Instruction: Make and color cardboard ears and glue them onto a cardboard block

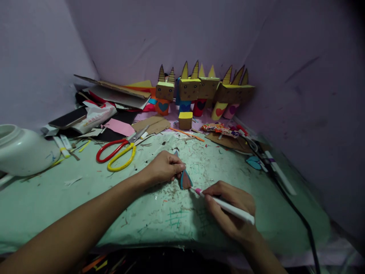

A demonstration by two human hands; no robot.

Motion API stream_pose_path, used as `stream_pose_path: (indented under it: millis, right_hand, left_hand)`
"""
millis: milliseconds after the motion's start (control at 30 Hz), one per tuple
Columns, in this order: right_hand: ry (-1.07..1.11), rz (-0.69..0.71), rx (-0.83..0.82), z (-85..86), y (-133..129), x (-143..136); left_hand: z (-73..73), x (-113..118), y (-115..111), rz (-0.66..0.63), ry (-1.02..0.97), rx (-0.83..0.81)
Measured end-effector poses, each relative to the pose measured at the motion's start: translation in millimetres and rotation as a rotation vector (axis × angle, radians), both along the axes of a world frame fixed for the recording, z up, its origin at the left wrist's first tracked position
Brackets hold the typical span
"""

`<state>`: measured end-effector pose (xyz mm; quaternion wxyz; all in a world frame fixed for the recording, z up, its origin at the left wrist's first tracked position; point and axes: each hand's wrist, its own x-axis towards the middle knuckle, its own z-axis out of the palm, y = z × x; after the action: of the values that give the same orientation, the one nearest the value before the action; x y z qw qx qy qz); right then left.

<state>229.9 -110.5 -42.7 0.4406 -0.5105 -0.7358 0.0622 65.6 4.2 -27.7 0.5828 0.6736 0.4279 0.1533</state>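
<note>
Nearest, right hand (230, 211) clenched round a white marker (228, 206), pink tip touching the lower edge of a small pointed paper cutout (185, 178). Just beyond, left hand (164, 167) pressing that cutout flat on the green surface (85, 198), fingertips pinned on its left side, grip closed down on the piece rather than lifting it. Step in hand, judging by the tip's contact: colouring or outlining the cutout's lower end (blue rim, brownish middle). Next stroke likely calling for a steady hold-down and a short, light drag of the tip, with care not to run off onto the scribbled surface. Open room lying mostly to the left and toward the near edge; to the right, a black cable (296, 213) and a second white pen (281, 173) close to the surface's right edge, so little slack for the right elbow there. Farther out, red-and-yellow scissors (119, 152), a white jug (23, 150) at far left, paper scraps and a phone (68, 118). At the back, against the wall, a row of cardboard figures (199, 91) with pointed ears.
</note>
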Motion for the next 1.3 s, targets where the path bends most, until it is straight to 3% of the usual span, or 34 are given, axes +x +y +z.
stream_pose_path:
  millis: [367, 733, 1300]
  right_hand:
    - [0.052, 0.081, -0.079, -2.1, 2.5, 0.5]
    - [0.021, 0.056, -0.082, -3.5, 0.7, 1.0]
    - [0.01, 0.016, -0.036, -2.8, -2.2, 1.6]
  left_hand:
    - [-1.4, 0.6, 0.4, 0.004, -0.001, 0.0]
    - [5.1, 1.7, -2.0, 0.01, 0.016, -0.011]
    - [2.3, 2.0, -0.8, 0.017, -0.008, -0.03]
